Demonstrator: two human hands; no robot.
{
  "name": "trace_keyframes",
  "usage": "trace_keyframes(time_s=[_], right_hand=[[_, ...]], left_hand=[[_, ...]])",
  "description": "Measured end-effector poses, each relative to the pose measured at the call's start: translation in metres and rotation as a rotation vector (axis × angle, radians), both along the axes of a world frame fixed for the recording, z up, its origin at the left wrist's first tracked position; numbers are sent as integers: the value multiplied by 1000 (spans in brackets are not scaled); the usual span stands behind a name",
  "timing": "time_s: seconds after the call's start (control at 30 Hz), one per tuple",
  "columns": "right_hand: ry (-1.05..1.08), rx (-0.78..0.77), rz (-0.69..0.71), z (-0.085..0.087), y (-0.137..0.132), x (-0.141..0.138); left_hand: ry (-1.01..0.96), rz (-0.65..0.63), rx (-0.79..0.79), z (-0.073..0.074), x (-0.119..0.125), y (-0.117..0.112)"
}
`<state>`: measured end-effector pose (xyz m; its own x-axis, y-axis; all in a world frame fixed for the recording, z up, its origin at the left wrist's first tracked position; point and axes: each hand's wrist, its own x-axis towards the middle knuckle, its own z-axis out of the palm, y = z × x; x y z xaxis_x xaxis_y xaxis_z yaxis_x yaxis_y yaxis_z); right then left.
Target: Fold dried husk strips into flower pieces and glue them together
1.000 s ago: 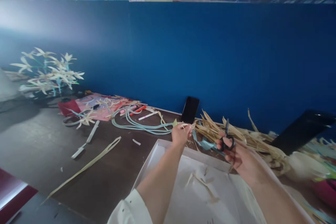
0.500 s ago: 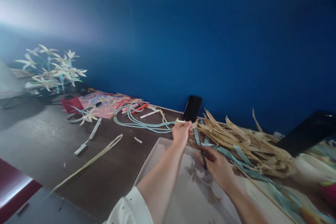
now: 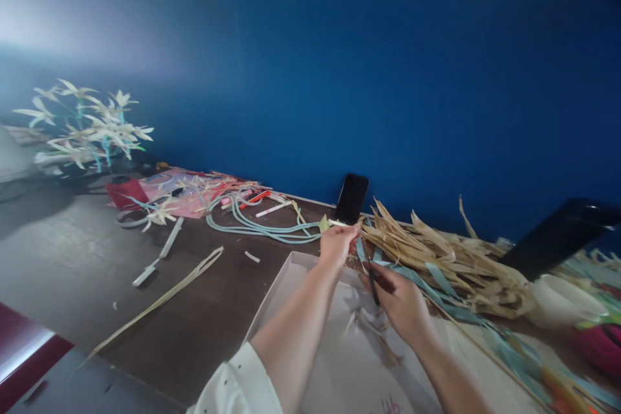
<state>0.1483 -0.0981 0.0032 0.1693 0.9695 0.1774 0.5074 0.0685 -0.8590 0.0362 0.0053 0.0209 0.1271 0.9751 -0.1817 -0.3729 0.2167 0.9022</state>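
My left hand (image 3: 338, 244) is closed in a pinch above the far edge of a shallow white box lid (image 3: 279, 288). A small pale piece, seemingly dry husk, shows at its fingertips, partly hidden. Just to the right, my right hand (image 3: 398, 301) grips a slim black-handled tool (image 3: 373, 286), its thin tip pointing up toward the left hand. Whether it is a knife, scissors or tweezers I cannot tell. Dry curled scraps (image 3: 371, 326) lie in the lid below. Beside both hands spreads a heap of dried corn husks (image 3: 436, 259) with blue-green strips (image 3: 439, 281).
A phone (image 3: 352, 198) leans against the blue partition (image 3: 388, 90). Looped pale-blue cords (image 3: 257, 231), pens and pink sheets lie leftward. Husk flowers (image 3: 97, 123) stand at far left. A long pale strand (image 3: 165, 301) crosses the dark table. A white bowl (image 3: 565, 301) and black object (image 3: 557, 239) are rightward.
The view has shifted slightly, so the surroundings sit a little further left. Both hands keep nearly the same pose, and the right hand still holds the dark tool near the left fingertips.
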Motion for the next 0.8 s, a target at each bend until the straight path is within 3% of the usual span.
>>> trace_keyframes(time_s=[0.2,0.37,0.7,0.8], right_hand=[[-9,-18,-7,6,-2,1],[120,-21,-11,1,0,3],[275,-44,-94,0,1,5],[213,-52,-133,5,-1,12]], left_hand=[[26,-51,33,-2,0,-1],[10,-85,52,2,-1,-4],[-3,-53,47,-2,0,0],[3,-22,42,1,-1,-1]])
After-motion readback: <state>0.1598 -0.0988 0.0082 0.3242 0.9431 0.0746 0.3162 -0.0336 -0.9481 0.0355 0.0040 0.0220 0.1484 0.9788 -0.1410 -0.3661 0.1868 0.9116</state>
